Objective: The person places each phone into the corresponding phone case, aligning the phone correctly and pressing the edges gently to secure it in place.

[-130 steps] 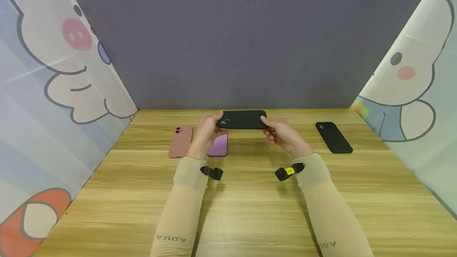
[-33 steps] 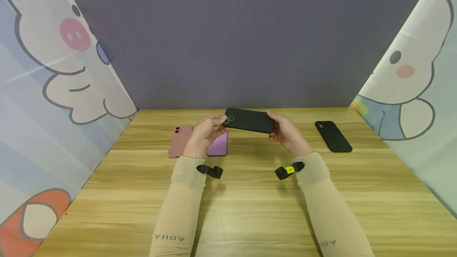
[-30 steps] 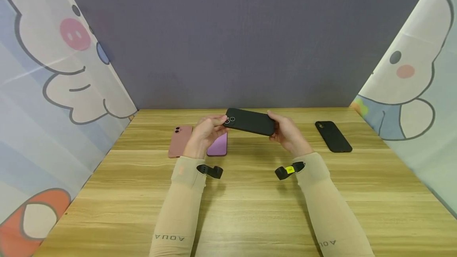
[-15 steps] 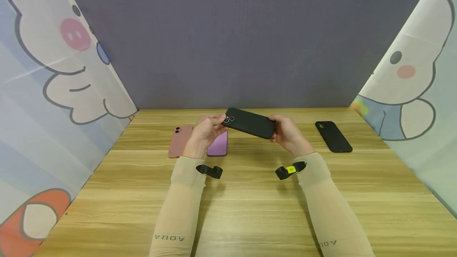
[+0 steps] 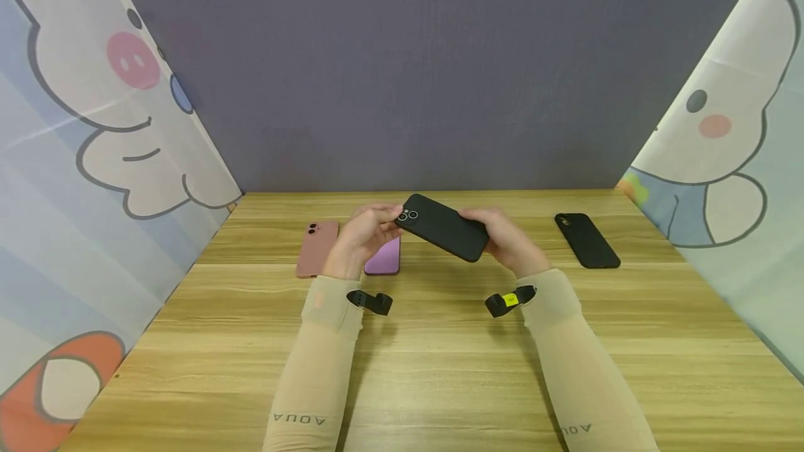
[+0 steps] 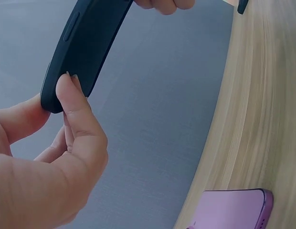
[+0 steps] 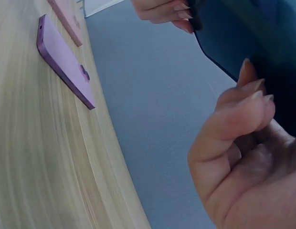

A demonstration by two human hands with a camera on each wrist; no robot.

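Note:
Above the table, both hands hold a smartphone in a black case (image 5: 442,227), its back with the ringed camera lenses turned up and its right end tilted toward the person. My left hand (image 5: 363,234) pinches the camera end between thumb and fingers, as the left wrist view also shows on the black case (image 6: 86,52). At the other end my right hand (image 5: 507,239) grips the corner, thumb along the far edge and fingers underneath. From below, the right wrist view shows the dark glossy screen (image 7: 253,38) with curled fingertips (image 7: 243,114) against it.
A pink phone (image 5: 317,251) lies on the wooden table (image 5: 427,368) at left. Next to it, partly behind the left hand, is a purple phone (image 5: 384,257). A black phone case (image 5: 587,240) lies at right. A grey panel (image 5: 414,75) closes off the back.
The held black phone has turned clockwise, its right end swinging toward the person. The right hand's thumb has shifted onto its far edge. Phones and case on the table have stayed put.

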